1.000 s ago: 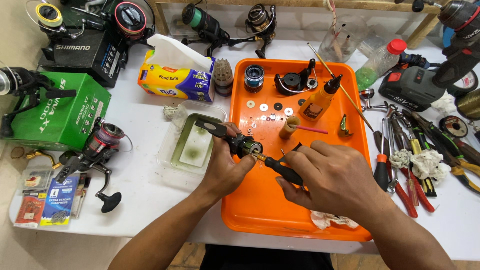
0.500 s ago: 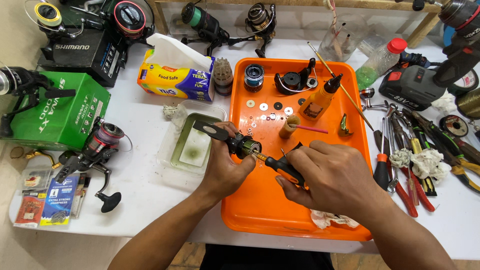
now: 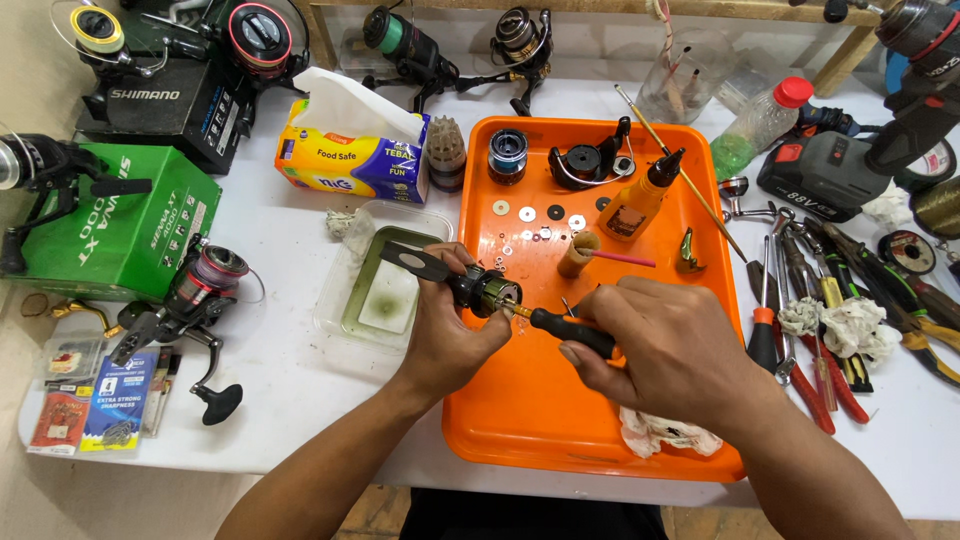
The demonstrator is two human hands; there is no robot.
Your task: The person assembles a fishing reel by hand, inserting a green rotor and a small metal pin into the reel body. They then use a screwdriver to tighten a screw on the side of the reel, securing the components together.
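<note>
Left hand (image 3: 450, 335) grips a dark reel part (image 3: 478, 288) at the left edge of the orange tray (image 3: 530, 420). Right hand (image 3: 670, 345) is closed on a black-handled screwdriver (image 3: 570, 330), tip in the part. Likely a screw-turning step; next needs steady alignment, firm hold.

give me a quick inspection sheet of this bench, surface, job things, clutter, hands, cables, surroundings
surface: white table with an orange tray on it
job's things: dark reel part and black-handled screwdriver, its tip at the part, above the tray
clutter: washers, spool, glue bottle, rag, clear tub, tissue box, green box, spinning reel, pliers and screwdrivers
grippers: left hand grips the reel part; right hand grips the screwdriver
cables: nothing seen
surroundings: more reels along the back edge, power drill at right
</note>
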